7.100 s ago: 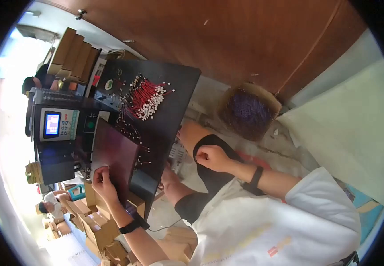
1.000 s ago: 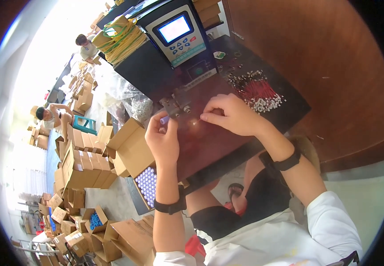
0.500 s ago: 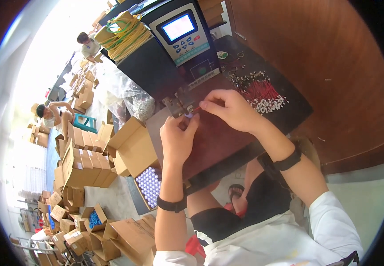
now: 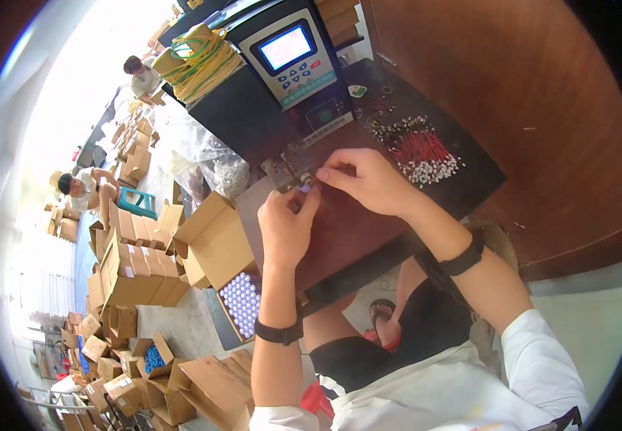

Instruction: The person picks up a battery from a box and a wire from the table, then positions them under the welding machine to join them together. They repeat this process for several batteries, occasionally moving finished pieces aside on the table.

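Pinching one small purple cylinder [image 4: 304, 189] at the front of the machine [image 4: 257, 108], left hand [image 4: 284, 224]: thumb and forefinger closed on it. Cylinder at the machine's metal prongs [image 4: 280, 172]; touching or just beside, cannot tell which. Right hand [image 4: 370, 181]: also before the machine, thumb and forefinger drawn together near the cylinder; cannot tell whether fully closed, or on what.

Lit screen [image 4: 286, 48]: upper part of the machine's panel, above a keypad [image 4: 299, 74].
Red-brown board [image 4: 354, 226]: in front of the machine, beneath both hands.
Red leads with white connectors [image 4: 426, 149], one heap: right of the machine, on a dark table [image 4: 475, 181].
Yellow-green wire bundle [image 4: 200, 63]: at the machine's left side.
Purple-and-white cylinders [image 4: 241, 303], closely packed: below and left of the machine.
Blue stool [image 4: 137, 203]: far left of the machine.
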Motion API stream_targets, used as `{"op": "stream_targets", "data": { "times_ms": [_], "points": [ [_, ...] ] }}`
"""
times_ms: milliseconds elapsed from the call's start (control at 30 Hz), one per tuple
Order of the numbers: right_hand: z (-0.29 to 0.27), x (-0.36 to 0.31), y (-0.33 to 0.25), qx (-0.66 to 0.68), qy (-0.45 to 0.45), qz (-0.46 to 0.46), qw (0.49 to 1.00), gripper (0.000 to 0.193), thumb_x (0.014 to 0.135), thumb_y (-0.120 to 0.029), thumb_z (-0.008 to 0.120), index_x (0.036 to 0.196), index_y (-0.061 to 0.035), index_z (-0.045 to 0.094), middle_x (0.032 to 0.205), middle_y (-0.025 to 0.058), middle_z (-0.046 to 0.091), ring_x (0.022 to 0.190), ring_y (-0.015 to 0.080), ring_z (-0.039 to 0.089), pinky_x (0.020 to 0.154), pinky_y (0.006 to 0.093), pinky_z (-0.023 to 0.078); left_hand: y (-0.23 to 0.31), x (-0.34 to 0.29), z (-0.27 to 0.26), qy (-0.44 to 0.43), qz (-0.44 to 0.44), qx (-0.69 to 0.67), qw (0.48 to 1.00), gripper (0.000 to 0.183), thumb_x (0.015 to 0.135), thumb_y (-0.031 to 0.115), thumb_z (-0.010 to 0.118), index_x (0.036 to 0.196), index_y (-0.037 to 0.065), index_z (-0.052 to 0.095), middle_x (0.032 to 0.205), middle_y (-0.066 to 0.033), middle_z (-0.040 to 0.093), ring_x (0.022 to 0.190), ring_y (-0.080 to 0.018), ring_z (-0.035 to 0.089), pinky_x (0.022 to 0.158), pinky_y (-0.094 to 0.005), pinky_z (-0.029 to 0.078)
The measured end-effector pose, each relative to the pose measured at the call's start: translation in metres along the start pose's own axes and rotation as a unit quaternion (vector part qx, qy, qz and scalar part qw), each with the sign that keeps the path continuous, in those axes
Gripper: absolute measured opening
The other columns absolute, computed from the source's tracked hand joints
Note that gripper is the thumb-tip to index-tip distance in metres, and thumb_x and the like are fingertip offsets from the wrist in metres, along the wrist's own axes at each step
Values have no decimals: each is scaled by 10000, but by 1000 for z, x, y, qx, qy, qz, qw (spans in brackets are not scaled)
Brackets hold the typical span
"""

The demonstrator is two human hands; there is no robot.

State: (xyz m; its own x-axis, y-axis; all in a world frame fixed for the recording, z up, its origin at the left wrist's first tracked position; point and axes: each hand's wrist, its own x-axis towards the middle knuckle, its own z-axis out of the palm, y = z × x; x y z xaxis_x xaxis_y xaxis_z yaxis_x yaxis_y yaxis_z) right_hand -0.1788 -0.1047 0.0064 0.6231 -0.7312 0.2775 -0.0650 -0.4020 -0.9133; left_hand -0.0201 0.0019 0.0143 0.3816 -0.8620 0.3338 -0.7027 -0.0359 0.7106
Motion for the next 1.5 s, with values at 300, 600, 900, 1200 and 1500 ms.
{"op": "stream_targets", "data": {
  "times_ms": [300,600,900,1200,1500],
  "points": [
    [-1,3,-2,-12,5,1,1000,229,971,-193,697,995,33,709,874,91,715,820,128,630,759,303,504,-3,4,-1,-8,-10,0,1000,274,863,209,769,879,-59,711,669,-122,619,598,-179,558,587,-348,457],
    [3,-5,2,-12,56,-38,998,274,928,-302,719,960,-32,743,828,157,718,752,286,698,692,381,519,1,-2,-1,5,4,-19,1000,274,847,215,784,844,-45,700,686,-171,644,596,-276,622,590,-393,476],
    [-33,-43,-17,42,53,-67,995,235,956,-222,721,971,12,711,822,110,698,740,146,621,689,322,497,-16,-11,0,-39,55,-110,992,338,814,-5,608,1125,-24,739,848,-19,705,749,-100,630,687,-246,508],
    [-184,-185,6,-36,177,144,973,149,957,-138,696,893,-4,682,854,1,644,820,74,581,738,252,474,-13,-5,-6,-55,26,-94,994,185,867,1,602,983,-39,742,882,-68,744,777,-117,669,719,-255,526],
    [-175,-174,83,-208,178,148,950,199,894,-187,741,928,2,687,895,93,657,828,172,632,749,330,514,-11,-6,-3,-34,30,-52,998,178,859,42,630,966,-35,750,799,-48,723,694,-89,598,647,-256,480]
  ]
}}
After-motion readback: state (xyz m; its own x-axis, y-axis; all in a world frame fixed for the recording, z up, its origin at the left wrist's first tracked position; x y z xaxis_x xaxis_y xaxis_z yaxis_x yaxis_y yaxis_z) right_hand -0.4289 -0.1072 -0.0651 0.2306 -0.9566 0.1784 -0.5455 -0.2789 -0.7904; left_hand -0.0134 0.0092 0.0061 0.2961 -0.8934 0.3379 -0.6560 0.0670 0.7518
